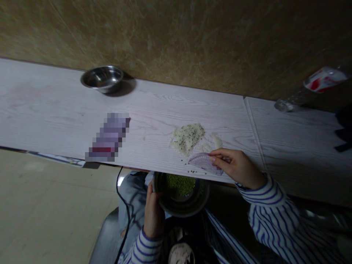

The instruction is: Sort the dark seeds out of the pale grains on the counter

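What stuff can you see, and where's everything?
Metal bowl: one, silver, by wall
Pixelated item: one, purplish, table's left
Rice: one big pile, smaller patches, white, dark-specked, mid-table
Protractor: one, purplish, right hand
Mung beans: many, green, held bowl; few on table
Held bowl: one, dark, left hand
Bottle: one, clear, red-white label, right
Table: one, whitish, middle
Wall: one, brown, behind
Floor: pale, lower left
Cable: one, black, below table
Seat: one, grey, bottom
Hands: two, left, right
Sleeves: two, blue-striped

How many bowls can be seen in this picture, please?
2. One bowl stands on the table near the wall; the other bowl, with green beans, is in the left hand.
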`<state>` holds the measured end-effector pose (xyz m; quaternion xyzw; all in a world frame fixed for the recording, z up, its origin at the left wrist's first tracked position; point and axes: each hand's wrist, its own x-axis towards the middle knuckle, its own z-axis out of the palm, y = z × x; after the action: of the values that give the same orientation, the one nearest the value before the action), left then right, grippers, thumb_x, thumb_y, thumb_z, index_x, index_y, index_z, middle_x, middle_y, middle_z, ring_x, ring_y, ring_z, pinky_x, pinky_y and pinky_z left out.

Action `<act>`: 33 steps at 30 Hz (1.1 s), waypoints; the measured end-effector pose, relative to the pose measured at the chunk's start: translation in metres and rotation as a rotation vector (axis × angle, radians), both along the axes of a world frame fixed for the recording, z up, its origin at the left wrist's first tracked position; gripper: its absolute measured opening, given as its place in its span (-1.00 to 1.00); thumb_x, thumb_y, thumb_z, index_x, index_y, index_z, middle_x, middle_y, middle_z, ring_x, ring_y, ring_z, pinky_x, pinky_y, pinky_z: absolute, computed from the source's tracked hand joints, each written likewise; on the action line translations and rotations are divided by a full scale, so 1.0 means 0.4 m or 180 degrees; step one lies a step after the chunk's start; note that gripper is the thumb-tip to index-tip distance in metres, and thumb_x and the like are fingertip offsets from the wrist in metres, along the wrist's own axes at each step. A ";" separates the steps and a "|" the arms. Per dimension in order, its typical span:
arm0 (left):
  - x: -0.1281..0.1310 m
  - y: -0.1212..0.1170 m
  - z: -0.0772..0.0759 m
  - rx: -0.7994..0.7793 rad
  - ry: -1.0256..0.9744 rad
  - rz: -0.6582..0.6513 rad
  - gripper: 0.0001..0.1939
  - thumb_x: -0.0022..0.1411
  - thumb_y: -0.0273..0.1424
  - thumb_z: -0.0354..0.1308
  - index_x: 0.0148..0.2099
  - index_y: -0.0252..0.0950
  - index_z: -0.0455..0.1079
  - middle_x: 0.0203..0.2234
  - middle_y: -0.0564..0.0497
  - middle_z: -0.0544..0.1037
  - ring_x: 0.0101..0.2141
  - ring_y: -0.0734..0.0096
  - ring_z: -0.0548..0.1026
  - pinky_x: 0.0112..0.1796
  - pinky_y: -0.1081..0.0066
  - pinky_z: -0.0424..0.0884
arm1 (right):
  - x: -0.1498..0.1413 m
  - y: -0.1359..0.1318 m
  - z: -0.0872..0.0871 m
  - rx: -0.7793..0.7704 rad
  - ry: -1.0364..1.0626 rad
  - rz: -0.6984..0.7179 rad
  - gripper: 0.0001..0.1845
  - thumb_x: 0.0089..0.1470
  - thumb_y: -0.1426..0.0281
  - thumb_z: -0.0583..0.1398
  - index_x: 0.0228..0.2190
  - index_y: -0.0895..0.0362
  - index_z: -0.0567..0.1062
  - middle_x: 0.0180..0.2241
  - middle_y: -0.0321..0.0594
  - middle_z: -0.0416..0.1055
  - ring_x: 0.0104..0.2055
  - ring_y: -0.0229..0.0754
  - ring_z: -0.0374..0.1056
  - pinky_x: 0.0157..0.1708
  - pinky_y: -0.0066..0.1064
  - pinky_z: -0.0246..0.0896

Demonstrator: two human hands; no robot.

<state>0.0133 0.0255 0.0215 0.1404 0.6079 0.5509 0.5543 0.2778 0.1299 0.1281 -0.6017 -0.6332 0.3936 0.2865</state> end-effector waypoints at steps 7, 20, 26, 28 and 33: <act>-0.006 -0.002 -0.017 -0.0013 0.0001 0.0013 -0.52 0.05 -0.15 0.36 0.04 -0.14 0.68 0.13 -0.11 0.72 0.31 -0.22 0.55 0.38 -0.03 0.42 | -0.033 0.010 -0.029 0.0152 -0.0095 -0.0054 -0.78 0.26 0.26 0.36 -0.20 0.06 0.82 -0.37 -0.12 0.76 -0.41 -0.05 0.65 -0.41 -0.30 0.54; -0.004 0.003 -0.016 0.0037 0.0024 -0.0039 -0.46 0.11 -0.14 0.33 0.13 -0.16 0.69 0.19 -0.13 0.71 0.36 -0.19 0.53 0.42 -0.02 0.39 | 0.043 0.012 -0.014 0.0237 0.0116 -0.0620 -0.70 0.14 0.12 0.45 -0.25 0.08 0.79 -0.39 -0.08 0.77 -0.41 0.00 0.69 -0.41 -0.25 0.63; 0.000 0.006 -0.002 -0.0068 -0.0043 0.0063 -0.45 0.07 -0.16 0.34 0.11 -0.14 0.68 0.15 -0.11 0.74 0.31 -0.19 0.56 0.40 -0.04 0.40 | -0.044 0.008 -0.013 0.0329 -0.0020 -0.0222 -0.77 0.26 0.21 0.37 -0.22 0.06 0.81 -0.38 -0.10 0.76 -0.41 -0.02 0.67 -0.40 -0.27 0.59; -0.002 0.005 -0.006 -0.0024 -0.0008 0.0043 -0.47 0.08 -0.15 0.35 0.11 -0.13 0.68 0.15 -0.10 0.73 0.31 -0.18 0.56 0.39 -0.03 0.42 | -0.063 0.012 -0.016 0.0346 -0.0131 -0.0129 -0.78 0.26 0.26 0.34 -0.21 0.05 0.81 -0.39 -0.12 0.76 -0.40 -0.04 0.66 -0.40 -0.29 0.56; -0.008 -0.001 -0.027 0.0060 0.0057 -0.0048 -0.49 0.14 -0.10 0.38 0.12 -0.13 0.69 0.14 -0.10 0.73 0.28 -0.16 0.59 0.32 0.02 0.51 | -0.033 0.021 -0.025 0.0380 -0.0224 -0.0271 -0.75 0.23 0.25 0.32 -0.21 0.07 0.81 -0.40 -0.11 0.76 -0.43 -0.03 0.65 -0.42 -0.28 0.54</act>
<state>0.0100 0.0250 0.0105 0.1552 0.6065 0.5512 0.5516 0.2645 0.1384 0.1179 -0.6233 -0.6392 0.3212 0.3159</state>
